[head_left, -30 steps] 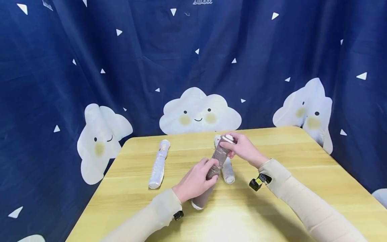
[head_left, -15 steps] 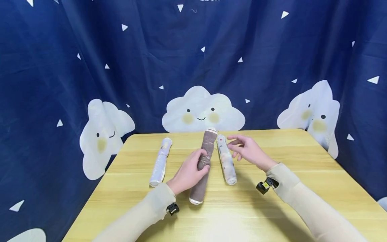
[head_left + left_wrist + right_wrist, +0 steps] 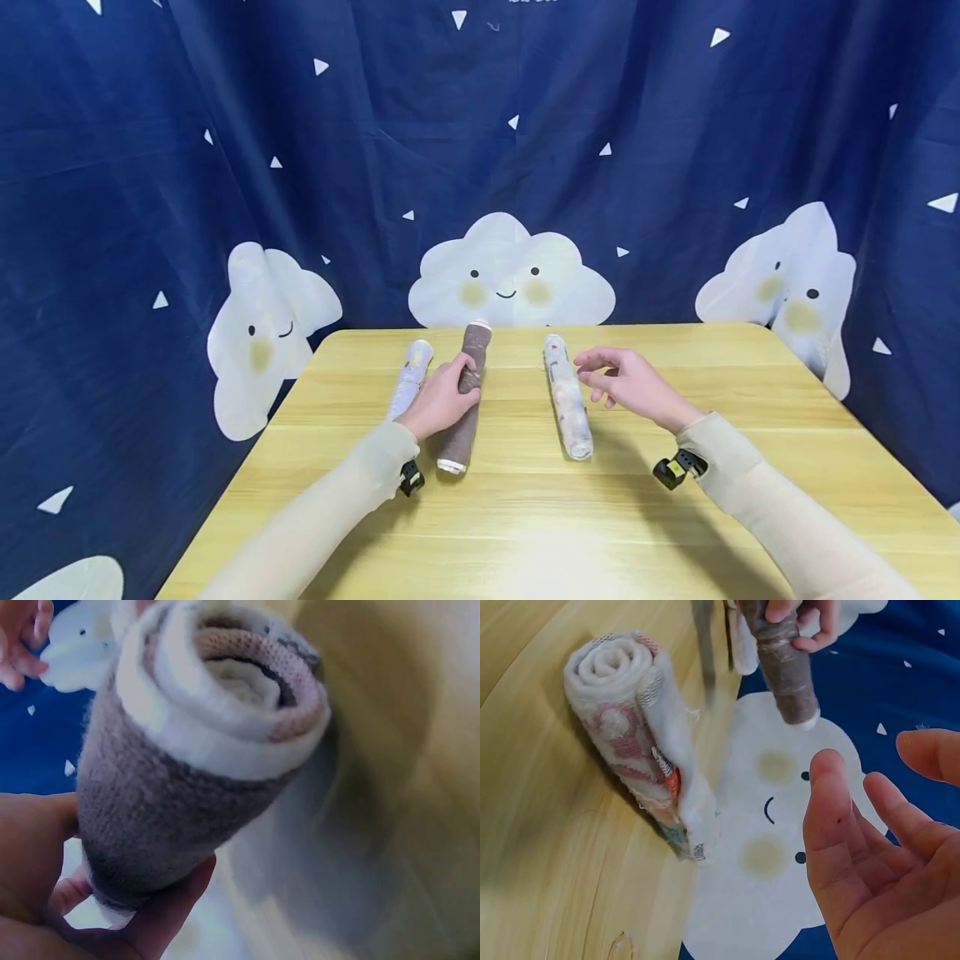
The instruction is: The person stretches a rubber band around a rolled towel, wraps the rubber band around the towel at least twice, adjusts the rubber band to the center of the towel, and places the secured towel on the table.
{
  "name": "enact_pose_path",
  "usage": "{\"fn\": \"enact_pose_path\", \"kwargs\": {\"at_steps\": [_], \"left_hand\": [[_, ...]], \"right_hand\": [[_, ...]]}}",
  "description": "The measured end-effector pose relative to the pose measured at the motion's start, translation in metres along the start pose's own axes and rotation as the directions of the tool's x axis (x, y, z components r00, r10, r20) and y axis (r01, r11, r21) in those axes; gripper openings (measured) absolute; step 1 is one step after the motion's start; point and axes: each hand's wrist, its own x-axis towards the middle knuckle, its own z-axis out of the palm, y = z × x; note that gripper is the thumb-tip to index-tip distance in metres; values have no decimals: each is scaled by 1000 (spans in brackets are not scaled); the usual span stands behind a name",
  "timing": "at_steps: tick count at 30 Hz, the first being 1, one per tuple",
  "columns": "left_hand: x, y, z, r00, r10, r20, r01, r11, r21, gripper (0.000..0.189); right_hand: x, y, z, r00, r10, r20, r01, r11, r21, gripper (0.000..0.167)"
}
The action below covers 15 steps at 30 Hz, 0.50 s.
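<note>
In the head view my left hand [image 3: 442,398] grips a rolled brown towel [image 3: 459,433] around its middle. The left wrist view shows the towel's end [image 3: 225,690] close up, with white and pinkish layers coiled inside. A rolled pale lavender towel [image 3: 411,375] lies on the table just left of it, partly covered by my left hand. My right hand [image 3: 633,387] hovers with relaxed, bent fingers and nothing in them. Beside it, to the left, lies a rolled white patterned towel [image 3: 568,400]; in the right wrist view this roll [image 3: 634,742] shows its spiral end and coloured print.
The light wooden table [image 3: 540,517] ends at a dark blue curtain [image 3: 375,150] printed with white triangles and smiling clouds [image 3: 510,283]. Small black cameras [image 3: 671,473] are strapped at both wrists.
My right hand has let go of the brown towel and drawn back to the right. My left hand has carried the brown towel left, from over the white patterned roll to beside the lavender one.
</note>
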Motion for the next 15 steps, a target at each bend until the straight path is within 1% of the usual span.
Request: {"fn": "enact_pose_path", "kwargs": {"at_steps": [4, 8, 11, 15], "left_hand": [[13, -9, 1, 1000, -26, 4, 26, 1000, -4, 29], [24, -12, 2, 998, -64, 9, 64, 998, 9, 29], [29, -13, 2, 994, -104, 18, 104, 994, 35, 30], [33, -14, 1, 988, -149, 44, 145, 985, 89, 31]], "right_hand": [[-1, 3, -1, 1000, 10, 0, -10, 1000, -24, 29], [-2, 4, -2, 1000, 14, -6, -15, 999, -48, 27], [-2, 5, -2, 1000, 7, -2, -7, 998, -61, 28], [-3, 6, -3, 1000, 9, 9, -8, 998, -63, 29]]}}
